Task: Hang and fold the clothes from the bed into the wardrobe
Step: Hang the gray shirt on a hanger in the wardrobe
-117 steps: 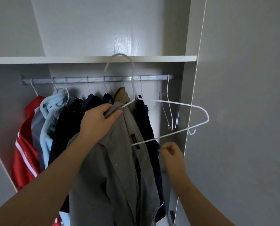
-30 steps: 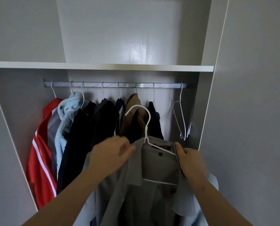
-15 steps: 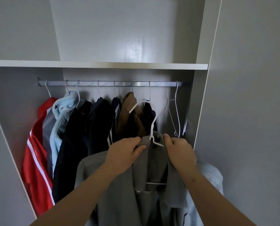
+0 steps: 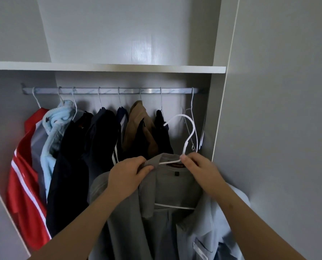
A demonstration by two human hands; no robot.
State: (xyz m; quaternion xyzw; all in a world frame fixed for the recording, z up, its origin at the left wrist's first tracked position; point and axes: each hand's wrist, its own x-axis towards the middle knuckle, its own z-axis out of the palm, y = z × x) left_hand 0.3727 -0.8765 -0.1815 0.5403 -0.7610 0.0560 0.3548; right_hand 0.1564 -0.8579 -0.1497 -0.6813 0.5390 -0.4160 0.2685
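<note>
Front of open wardrobe (image 4: 219, 109), below rail (image 4: 107, 90): holding grey shirt (image 4: 167, 186) up on white hanger (image 4: 194, 128), hook free, not yet over rail. Pinching collar flap w/ left hand (image 4: 128, 173), thumb and fingers curled on cloth, prob. to pull collar straight over hanger shoulder. Gripping hanger neck at collar w/ right hand (image 4: 201, 171), fingers curled round, prob. to carry weight and steer hook. Light blue shirt (image 4: 216, 231) hanging under right forearm; how held, can't tell.

Counted: 8 hooks on rail. Approx 7 w/ clothes: 1 red jacket (image 4: 25, 175), 1 pale blue fleece (image 4: 53, 132), 4 dark pieces, 1 brown piece (image 4: 135, 124). Bare wire hangers (image 4: 193, 117) far right, at least 1, exact no. unclear. 1 shelf (image 4: 107, 69) above. Likely spot for hook, as a guess: gap betw. last dark piece and bare hangers.
</note>
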